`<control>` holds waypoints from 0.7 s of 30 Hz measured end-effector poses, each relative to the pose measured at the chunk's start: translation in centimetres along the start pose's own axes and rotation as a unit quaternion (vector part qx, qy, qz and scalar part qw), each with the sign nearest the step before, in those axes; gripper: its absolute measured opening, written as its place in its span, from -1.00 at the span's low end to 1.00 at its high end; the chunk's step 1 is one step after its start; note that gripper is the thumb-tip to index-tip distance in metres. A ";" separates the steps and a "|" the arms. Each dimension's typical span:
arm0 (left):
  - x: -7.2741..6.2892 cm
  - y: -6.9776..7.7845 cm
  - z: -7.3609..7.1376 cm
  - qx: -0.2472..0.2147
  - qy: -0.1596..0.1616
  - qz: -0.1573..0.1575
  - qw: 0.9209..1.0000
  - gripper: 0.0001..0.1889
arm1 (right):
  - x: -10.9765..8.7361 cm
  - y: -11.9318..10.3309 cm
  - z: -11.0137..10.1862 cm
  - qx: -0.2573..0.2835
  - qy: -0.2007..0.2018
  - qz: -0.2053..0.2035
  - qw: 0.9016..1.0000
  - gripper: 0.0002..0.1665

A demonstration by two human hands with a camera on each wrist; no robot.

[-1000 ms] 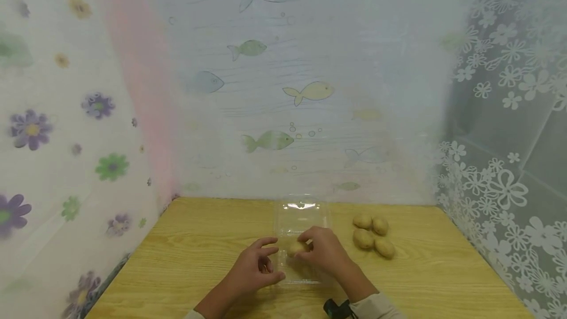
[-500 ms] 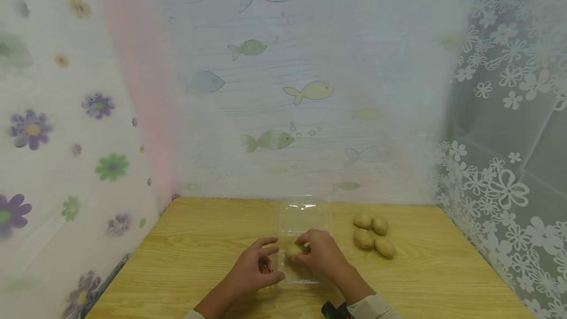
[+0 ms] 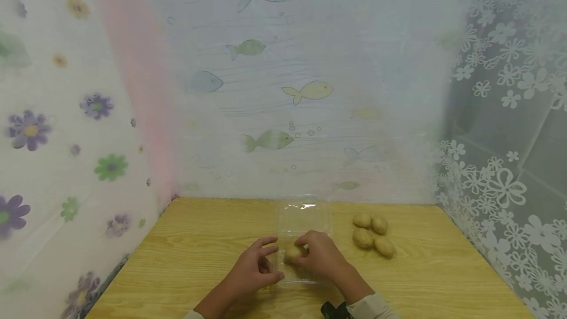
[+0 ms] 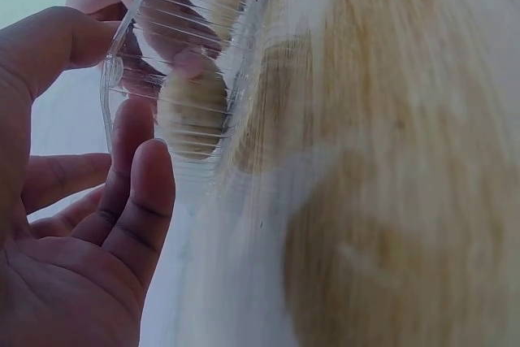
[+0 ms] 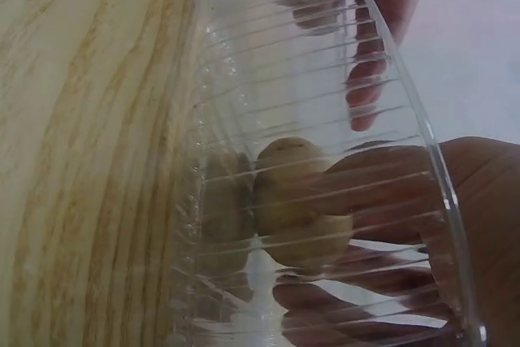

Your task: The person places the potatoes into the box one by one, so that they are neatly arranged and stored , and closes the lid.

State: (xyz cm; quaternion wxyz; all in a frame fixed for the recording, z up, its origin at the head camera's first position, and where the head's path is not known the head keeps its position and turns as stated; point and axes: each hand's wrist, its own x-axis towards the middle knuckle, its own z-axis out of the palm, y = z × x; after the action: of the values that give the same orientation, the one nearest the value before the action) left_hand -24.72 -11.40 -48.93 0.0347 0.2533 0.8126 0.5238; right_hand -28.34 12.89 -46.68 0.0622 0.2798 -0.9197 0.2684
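Note:
A clear plastic clamshell box [image 3: 305,279] lies on the table with its lid [image 3: 301,215] folded back, away from me. My right hand [image 3: 322,255] reaches into the base and holds a potato [image 3: 292,254] between thumb and fingers. Through the ribbed wall, the right wrist view shows this potato [image 5: 284,164] low in the box, partly covered by the fingers. Spread along the box's left side is my left hand [image 3: 252,267], fingers loosely bent. In the left wrist view its fingertips [image 4: 150,168] are right at the rim.
Several more potatoes [image 3: 363,238] sit in a cluster to the right of the box, on the wood-grain table [image 3: 199,230]. A black object [image 3: 335,310] shows at the near edge below my right wrist. Printed curtains [image 3: 310,43] stand around the table.
My right hand has shifted slightly left and toward me inside the box, with the potato in its grip. The left hand and the clustered potatoes stay in place.

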 end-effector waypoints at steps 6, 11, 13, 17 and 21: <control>0.0 0.0 0.0 0.005 0.000 0.003 1.000 -0.16 | -0.2 -0.3 -0.5 0.023 -0.024 0.009 0.999 -0.58; 0.0 0.0 0.0 0.006 0.001 0.002 1.000 -0.17 | 0.0 -0.1 0.0 0.048 -0.004 0.008 0.999 -0.61; 0.0 0.1 -0.1 0.007 0.002 0.004 1.000 -0.18 | 0.0 0.0 0.1 0.056 0.006 0.006 0.998 -0.62; 0.0 0.1 -0.1 0.006 0.002 0.004 1.000 -0.19 | 0.1 0.1 0.4 0.073 0.011 0.006 0.997 -0.62; 0.0 -0.1 0.0 0.000 0.002 0.008 1.000 -0.18 | 0.1 0.3 0.6 0.079 0.009 0.013 0.997 -0.61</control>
State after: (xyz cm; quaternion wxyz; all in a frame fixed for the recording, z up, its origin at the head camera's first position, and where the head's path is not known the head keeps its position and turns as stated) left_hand -24.79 -11.45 -49.02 0.0288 0.2582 0.8107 0.5247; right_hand -28.58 12.72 -47.25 0.0446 0.2698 -0.8987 0.3430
